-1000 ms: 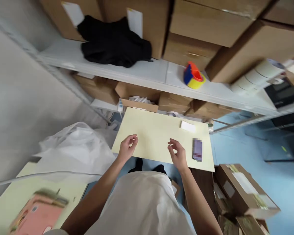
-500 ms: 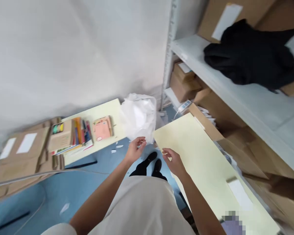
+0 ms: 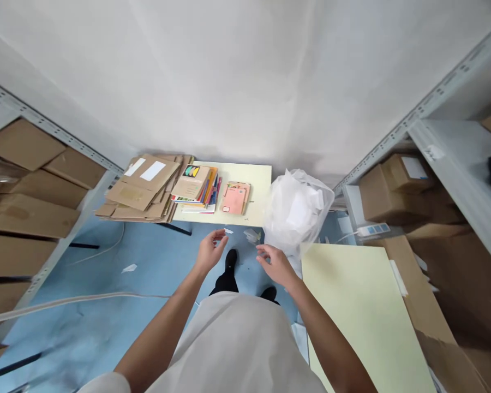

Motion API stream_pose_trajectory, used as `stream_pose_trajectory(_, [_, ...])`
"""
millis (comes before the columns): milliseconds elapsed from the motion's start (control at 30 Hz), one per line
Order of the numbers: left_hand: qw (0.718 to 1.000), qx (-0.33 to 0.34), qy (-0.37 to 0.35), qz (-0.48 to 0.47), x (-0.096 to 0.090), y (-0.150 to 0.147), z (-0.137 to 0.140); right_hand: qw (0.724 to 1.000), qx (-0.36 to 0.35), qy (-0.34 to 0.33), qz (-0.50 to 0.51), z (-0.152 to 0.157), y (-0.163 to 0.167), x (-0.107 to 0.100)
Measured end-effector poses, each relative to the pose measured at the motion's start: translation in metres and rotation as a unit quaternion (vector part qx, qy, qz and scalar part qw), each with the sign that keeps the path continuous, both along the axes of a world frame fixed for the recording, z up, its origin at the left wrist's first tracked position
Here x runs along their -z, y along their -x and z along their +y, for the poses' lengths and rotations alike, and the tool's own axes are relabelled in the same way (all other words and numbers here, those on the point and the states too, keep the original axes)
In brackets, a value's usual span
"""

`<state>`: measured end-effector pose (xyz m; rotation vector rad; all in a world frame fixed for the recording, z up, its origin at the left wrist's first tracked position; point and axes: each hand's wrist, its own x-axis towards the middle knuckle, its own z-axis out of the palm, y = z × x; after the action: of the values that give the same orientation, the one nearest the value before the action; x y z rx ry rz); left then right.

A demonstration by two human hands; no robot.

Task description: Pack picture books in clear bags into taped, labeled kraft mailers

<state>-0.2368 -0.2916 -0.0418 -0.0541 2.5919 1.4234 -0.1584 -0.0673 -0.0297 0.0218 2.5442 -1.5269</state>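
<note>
My left hand hangs in the air in front of me, fingers loosely curved and apart, holding nothing. At about the same height, my right hand is also bare, its fingers bent and parted. Beyond them stands a low cream table. On it lie a small stack of pink booklets and a pile of books in several colours. Flattened cardboard boxes are heaped at its left end. Nearest my right hand is a white plastic bag with pale scraps inside.
A second cream table stands close on my right. Shelves with cardboard boxes rise on both sides, including a left box. A power strip lies by the right shelf. A cable crosses the left; paper scraps lie on the blue floor.
My view has turned left, bringing the far table to the middle and the left shelves into sight. Both hands stay raised and empty. My feet have moved further apart.
</note>
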Motion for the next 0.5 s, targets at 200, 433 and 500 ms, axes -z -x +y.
stream_pose_trajectory(200, [0.999, -0.042, 0.020, 0.018, 0.020, 0.062, -0.056, 0.997, -0.060, -0.056, 0.009, -0.066, 0.079, 0.014])
stream_pose_trajectory(433, [1.000, -0.004, 0.000, -0.016, 0.043, 0.148, -0.103, 0.996, -0.027, -0.089, -0.009, -0.131, 0.168, 0.055])
stream_pose_trajectory(500, [0.996, 0.049, -0.032, -0.064, 0.056, 0.166, -0.095, 0.992, 0.033, -0.113, -0.041, -0.134, 0.188, 0.075])
